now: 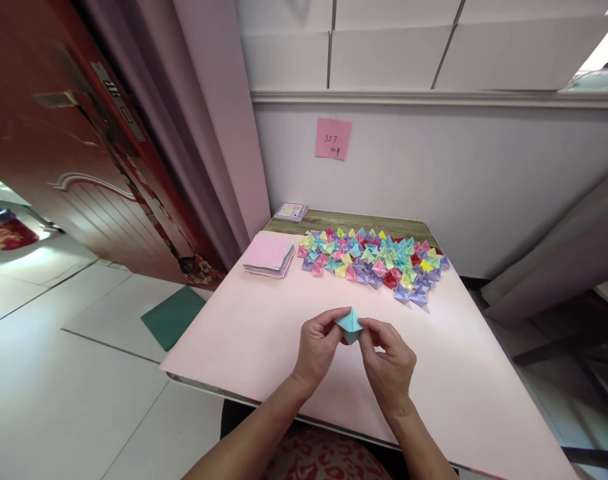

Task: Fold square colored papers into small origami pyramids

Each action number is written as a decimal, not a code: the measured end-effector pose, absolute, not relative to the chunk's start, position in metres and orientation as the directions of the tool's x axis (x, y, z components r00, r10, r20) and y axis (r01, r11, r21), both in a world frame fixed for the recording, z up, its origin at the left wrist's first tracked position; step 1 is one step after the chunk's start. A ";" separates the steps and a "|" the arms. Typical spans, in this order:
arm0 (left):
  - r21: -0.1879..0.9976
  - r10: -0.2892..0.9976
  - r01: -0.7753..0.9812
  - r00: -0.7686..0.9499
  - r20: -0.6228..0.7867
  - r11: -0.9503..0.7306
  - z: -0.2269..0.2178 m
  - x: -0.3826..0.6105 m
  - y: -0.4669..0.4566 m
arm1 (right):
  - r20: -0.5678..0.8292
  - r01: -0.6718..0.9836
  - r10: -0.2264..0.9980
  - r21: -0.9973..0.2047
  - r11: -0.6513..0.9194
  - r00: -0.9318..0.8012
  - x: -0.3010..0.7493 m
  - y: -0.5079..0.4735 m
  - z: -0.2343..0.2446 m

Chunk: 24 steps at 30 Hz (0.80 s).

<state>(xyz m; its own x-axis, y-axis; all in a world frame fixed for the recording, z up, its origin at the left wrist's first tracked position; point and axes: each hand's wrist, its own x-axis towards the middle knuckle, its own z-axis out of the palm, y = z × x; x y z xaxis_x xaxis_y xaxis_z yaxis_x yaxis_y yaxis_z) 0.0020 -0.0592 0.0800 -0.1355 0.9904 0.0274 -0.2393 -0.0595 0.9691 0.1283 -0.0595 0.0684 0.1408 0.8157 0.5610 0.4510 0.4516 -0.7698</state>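
Observation:
A light blue folded paper piece [351, 325] is held over the near middle of the table, one point of it facing up. My left hand [320, 343] pinches its left corner between thumb and fingers. On the opposite corner, my right hand [390, 357] has the same kind of pinch. The undersides of the fingers are partly hidden. Beyond my hands lies a wide cluster of small origami pieces [379, 268] in many colours. To their left sits a stack of square origami paper [269, 253] with a pink sheet on top.
Pale pink paper covers most of the table [244, 333]. A small printed pack [291, 212] lies at the back left corner. On the wall hangs a pink note [333, 139] with handwriting. A dark green sheet [174, 317] rests on the floor left of the table.

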 end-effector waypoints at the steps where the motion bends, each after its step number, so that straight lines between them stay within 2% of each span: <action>1: 0.963 0.992 -0.268 -0.123 -0.002 -0.032 0.077 0.002 -0.053 | 0.536 0.412 0.831 -0.797 0.442 0.146 0.130 -0.053 0.064; 5: 0.942 0.995 -0.328 -0.054 -0.089 0.067 0.061 -0.002 -0.027 | 0.354 0.263 0.920 -0.915 0.304 0.168 0.135 -0.025 0.042; 8: 0.954 0.995 -0.284 0.003 -0.103 0.100 0.042 -0.007 -0.004 | 0.261 0.275 0.959 -0.935 0.225 0.105 0.139 -0.007 0.025; 11: 0.992 0.996 -0.107 0.077 -0.054 0.062 0.022 -0.013 0.017 | 0.300 0.415 0.953 -0.872 0.261 0.031 0.144 0.006 0.011; 13: 0.990 0.996 0.133 0.088 0.025 -0.037 0.012 -0.017 0.025 | 0.325 0.542 0.945 -0.788 0.292 -0.036 0.148 0.012 0.004; 15: 0.886 0.982 0.426 0.124 0.142 -0.181 0.005 -0.022 0.028 | 0.312 0.649 0.944 -0.698 0.302 -0.104 0.151 0.014 0.000; 17: 0.716 0.955 0.631 0.190 0.229 -0.298 0.003 -0.025 0.025 | 0.276 0.713 0.949 -0.634 0.301 -0.155 0.155 0.014 -0.003; 20: 0.575 0.927 0.728 0.264 0.268 -0.373 0.004 -0.030 0.018 | 0.233 0.733 0.953 -0.611 0.300 -0.196 0.158 0.013 -0.004; 24: 0.563 0.933 0.746 0.260 0.247 -0.357 0.003 -0.032 0.013 | 0.215 0.713 0.951 -0.630 0.308 -0.221 0.162 0.015 -0.004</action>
